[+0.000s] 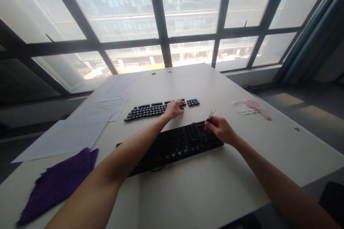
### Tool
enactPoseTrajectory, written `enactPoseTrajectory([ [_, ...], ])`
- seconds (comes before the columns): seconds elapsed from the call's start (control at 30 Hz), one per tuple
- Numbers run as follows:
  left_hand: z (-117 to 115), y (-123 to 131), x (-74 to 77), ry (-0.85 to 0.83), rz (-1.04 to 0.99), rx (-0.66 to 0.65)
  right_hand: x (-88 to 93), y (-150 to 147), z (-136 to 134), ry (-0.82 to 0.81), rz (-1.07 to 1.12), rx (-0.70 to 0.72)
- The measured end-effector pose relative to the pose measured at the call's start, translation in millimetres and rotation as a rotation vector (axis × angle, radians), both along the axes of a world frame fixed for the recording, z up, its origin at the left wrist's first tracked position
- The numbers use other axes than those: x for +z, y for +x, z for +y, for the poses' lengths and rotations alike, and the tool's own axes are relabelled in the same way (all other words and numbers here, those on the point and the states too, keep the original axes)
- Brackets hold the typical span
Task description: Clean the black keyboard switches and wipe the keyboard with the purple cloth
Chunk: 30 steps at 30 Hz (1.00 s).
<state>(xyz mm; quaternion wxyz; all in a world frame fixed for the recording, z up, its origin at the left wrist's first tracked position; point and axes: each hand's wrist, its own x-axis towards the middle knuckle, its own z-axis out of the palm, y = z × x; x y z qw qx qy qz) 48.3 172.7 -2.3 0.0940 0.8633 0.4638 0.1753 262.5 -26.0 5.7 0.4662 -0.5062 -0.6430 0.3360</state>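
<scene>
A black keyboard (pixel 172 145) lies across the table in front of me, many of its keys off and a row of keycaps still along its near edge. Beyond it, loose black keycaps (pixel 147 110) are laid out in rows. My left hand (pixel 174 108) reaches over the right part of these rows, fingers bent and closed at a black keycap (pixel 182 108). Over the keyboard's right end, my right hand (pixel 218 127) grips a wire keycap puller (pixel 211 113), its thin metal prongs pointing up and away from me. My left forearm hides part of the keyboard.
A purple cloth (pixel 60 182) and several paper sheets (pixel 72 130) lie on the left of the white table (pixel 188 193). At the right, a pink hairbrush (pixel 256 107) rests partly on a white tissue (pixel 239 107). Large windows stand behind the table's far edge.
</scene>
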Motion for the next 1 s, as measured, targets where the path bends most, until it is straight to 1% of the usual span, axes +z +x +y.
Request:
enactPoseTrajectory([
  [0.07, -0.1, -0.5, 0.8, -0.001, -0.014, -0.003, 0.9, 1.7, 0.1, 0.007, 0.009, -0.007],
  [0.13, -0.2, -1.8, 5.0, 0.001, -0.034, -0.012, 2.0, 3.7, 0.6, 0.015, 0.026, -0.012],
  [0.2, -3.2, -3.4, 13.6, 0.013, -0.062, -0.019, 2.7, 5.7, 1.5, 0.018, 0.052, -0.011],
  [0.27, -14.2, -3.7, 25.4, 0.054, -0.124, -0.018, 3.0, 7.3, 2.2, 0.014, 0.060, 0.001],
  [0.33, -37.5, -1.8, 36.6, 0.112, -0.220, -0.037, 3.4, 8.1, 2.2, -0.001, 0.037, 0.022],
  [0.37, -53.9, 0.1, 40.7, 0.126, -0.256, -0.072, 3.7, 8.2, 1.9, -0.012, 0.018, 0.038],
  [0.43, -92.7, 5.4, 43.5, 0.087, -0.235, -0.189, 4.9, 7.9, 0.8, -0.032, -0.009, 0.066],
  [0.47, -112.9, 8.5, 42.1, 0.043, -0.203, -0.249, 5.6, 7.4, 0.0, -0.036, -0.008, 0.074],
  [0.53, -148.3, 14.4, 34.3, -0.033, -0.172, -0.319, 7.4, 6.0, -1.6, -0.042, 0.003, 0.085],
  [0.57, -161.6, 16.8, 28.7, -0.055, -0.177, -0.336, 8.2, 5.1, -2.5, -0.046, 0.008, 0.090],
  [0.63, -177.8, 19.9, 17.0, -0.071, -0.201, -0.338, 9.5, 3.1, -4.4, -0.055, 0.001, 0.103],
  [0.7, -182.5, 20.2, 7.5, -0.059, -0.231, -0.334, 10.3, 0.9, -6.7, -0.060, -0.023, 0.125],
  [0.77, -181.6, 18.4, 2.3, -0.037, -0.252, -0.340, 11.1, -1.8, -9.4, -0.053, -0.052, 0.142],
  [0.9, -179.8, 13.6, 1.1, -0.026, -0.251, -0.352, 14.3, -8.1, -15.5, -0.024, -0.160, 0.157],
  [1.0, -181.3, 11.4, 2.9, -0.029, -0.256, -0.350, 18.2, -10.2, -19.5, 0.032, -0.292, 0.174],
])
